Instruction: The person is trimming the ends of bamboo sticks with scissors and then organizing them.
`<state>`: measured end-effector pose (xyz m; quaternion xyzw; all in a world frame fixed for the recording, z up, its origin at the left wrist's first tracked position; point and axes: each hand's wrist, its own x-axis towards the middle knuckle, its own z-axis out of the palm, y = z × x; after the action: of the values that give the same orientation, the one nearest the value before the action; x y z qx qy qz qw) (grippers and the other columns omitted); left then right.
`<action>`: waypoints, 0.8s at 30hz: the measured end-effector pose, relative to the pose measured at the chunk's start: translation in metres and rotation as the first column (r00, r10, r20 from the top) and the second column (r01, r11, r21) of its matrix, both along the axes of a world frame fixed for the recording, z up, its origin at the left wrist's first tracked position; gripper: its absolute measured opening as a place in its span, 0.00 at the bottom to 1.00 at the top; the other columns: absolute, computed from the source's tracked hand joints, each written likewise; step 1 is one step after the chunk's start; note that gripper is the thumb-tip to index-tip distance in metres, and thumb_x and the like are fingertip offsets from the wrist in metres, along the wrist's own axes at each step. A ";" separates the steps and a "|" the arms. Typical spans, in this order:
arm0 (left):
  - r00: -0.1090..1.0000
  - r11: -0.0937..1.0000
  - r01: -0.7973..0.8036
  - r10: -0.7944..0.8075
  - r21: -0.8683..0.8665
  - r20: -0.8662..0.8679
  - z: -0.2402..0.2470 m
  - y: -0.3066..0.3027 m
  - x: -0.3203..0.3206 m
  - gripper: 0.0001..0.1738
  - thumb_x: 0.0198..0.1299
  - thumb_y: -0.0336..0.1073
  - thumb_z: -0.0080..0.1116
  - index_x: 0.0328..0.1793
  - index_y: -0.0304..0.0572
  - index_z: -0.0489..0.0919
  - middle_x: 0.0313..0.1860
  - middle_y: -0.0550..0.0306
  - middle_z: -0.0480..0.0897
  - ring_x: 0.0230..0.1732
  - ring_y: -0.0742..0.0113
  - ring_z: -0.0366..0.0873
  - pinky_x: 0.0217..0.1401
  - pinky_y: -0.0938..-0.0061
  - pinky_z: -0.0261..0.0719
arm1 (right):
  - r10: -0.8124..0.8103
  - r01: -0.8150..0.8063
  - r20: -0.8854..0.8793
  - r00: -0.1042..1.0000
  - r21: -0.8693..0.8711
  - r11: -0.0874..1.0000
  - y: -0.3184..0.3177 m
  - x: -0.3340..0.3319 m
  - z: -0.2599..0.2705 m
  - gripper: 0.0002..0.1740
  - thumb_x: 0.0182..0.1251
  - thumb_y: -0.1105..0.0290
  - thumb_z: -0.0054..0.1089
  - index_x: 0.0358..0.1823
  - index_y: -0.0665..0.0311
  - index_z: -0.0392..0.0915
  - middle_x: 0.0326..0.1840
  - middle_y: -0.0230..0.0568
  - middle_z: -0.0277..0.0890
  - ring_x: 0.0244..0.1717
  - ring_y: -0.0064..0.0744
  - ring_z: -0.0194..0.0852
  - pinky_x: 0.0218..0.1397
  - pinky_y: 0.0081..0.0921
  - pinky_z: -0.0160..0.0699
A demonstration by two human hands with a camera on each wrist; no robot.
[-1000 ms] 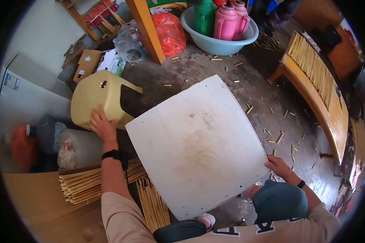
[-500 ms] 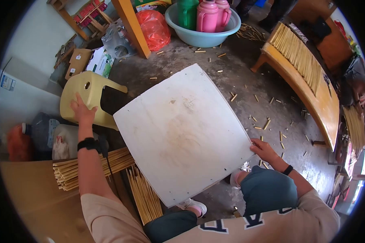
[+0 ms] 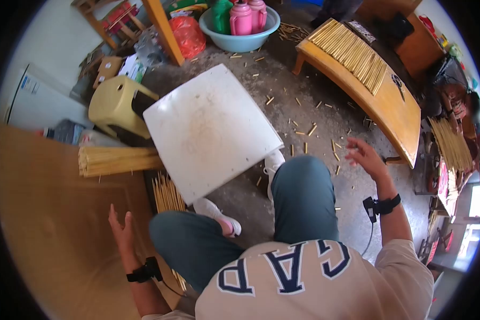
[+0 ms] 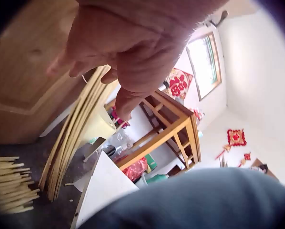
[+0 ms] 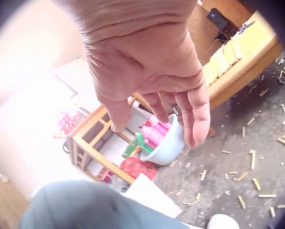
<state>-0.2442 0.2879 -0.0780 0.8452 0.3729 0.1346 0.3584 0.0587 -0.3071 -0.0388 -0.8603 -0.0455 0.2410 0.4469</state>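
A white square board point(image 3: 208, 133) with brown stains lies level in front of the knees in the head view. My right hand point(image 3: 368, 160) is raised over the floor to the right of it, holding nothing; in the right wrist view its fingers point(image 5: 197, 114) hang relaxed. My left hand point(image 3: 121, 230) is also empty, low on the left beside a brown wooden panel point(image 3: 64, 202), thumb and fingers spread apart. A bundle of thin bamboo sticks point(image 3: 117, 161) lies between that hand and a cream plastic stool point(image 3: 114, 106). More sticks point(image 3: 168, 193) stand beside the board's near left edge.
On the right, a wooden bench point(image 3: 357, 80) bears a row of sticks and dark scissors. Short cut pieces point(image 3: 312, 129) litter the concrete floor. A blue basin point(image 3: 240, 42) with thermoses stands at the back, near a wooden post point(image 3: 162, 32) and a red plastic bag point(image 3: 188, 37).
My right hand has let go of the board's edge and moved right. My left hand has drawn back from the stool toward the body. The view has shifted.
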 end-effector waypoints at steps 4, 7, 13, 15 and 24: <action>0.995 0.991 -0.100 0.100 -0.088 -0.008 -0.008 -0.054 -0.068 0.29 0.65 0.41 0.49 0.71 0.42 0.58 0.66 0.43 0.61 0.66 0.52 0.60 0.65 0.67 0.60 | 0.204 -0.203 0.199 0.959 -0.026 0.979 0.031 -0.023 0.014 0.26 0.66 0.62 0.51 0.63 0.64 0.62 0.58 0.42 0.68 0.58 0.34 0.67 0.58 0.27 0.68; 0.982 0.951 -0.139 0.169 -0.275 0.087 -0.028 -0.086 -0.107 0.29 0.66 0.42 0.47 0.70 0.39 0.58 0.65 0.41 0.63 0.66 0.52 0.60 0.65 0.67 0.61 | 0.293 -0.307 0.208 0.933 0.037 0.951 0.062 -0.048 0.011 0.27 0.68 0.58 0.47 0.63 0.66 0.62 0.62 0.46 0.65 0.63 0.37 0.62 0.64 0.28 0.60; 0.983 0.983 -0.160 0.151 -0.090 -0.101 -0.023 -0.119 -0.159 0.35 0.59 0.43 0.56 0.69 0.35 0.58 0.65 0.37 0.63 0.66 0.48 0.61 0.66 0.64 0.61 | 0.164 -0.203 0.401 0.901 0.056 0.978 0.079 -0.060 0.006 0.30 0.63 0.62 0.54 0.64 0.65 0.60 0.61 0.52 0.64 0.63 0.43 0.60 0.67 0.33 0.55; 0.973 0.998 -0.054 0.061 0.038 -0.223 -0.035 -0.118 -0.178 0.42 0.51 0.44 0.64 0.68 0.35 0.59 0.65 0.37 0.63 0.66 0.45 0.61 0.66 0.63 0.61 | 0.261 -0.267 0.597 0.758 -0.080 0.960 0.092 -0.067 0.017 0.34 0.58 0.63 0.59 0.65 0.64 0.60 0.62 0.52 0.62 0.64 0.47 0.58 0.67 0.35 0.55; 0.948 0.980 -0.185 0.158 -0.074 -0.277 -0.176 -0.103 -0.201 0.60 0.30 0.44 0.77 0.69 0.31 0.54 0.64 0.29 0.60 0.67 0.40 0.56 0.69 0.63 0.58 | 0.488 -0.239 0.670 0.559 -0.433 0.869 0.131 -0.092 0.027 0.32 0.57 0.65 0.59 0.63 0.67 0.62 0.64 0.53 0.60 0.65 0.52 0.55 0.68 0.39 0.52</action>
<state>-0.4456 0.1848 -0.2538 0.8011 0.4967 0.0300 0.3327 -0.0331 -0.1763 -0.0121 -0.9068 -0.3716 -0.0519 0.1923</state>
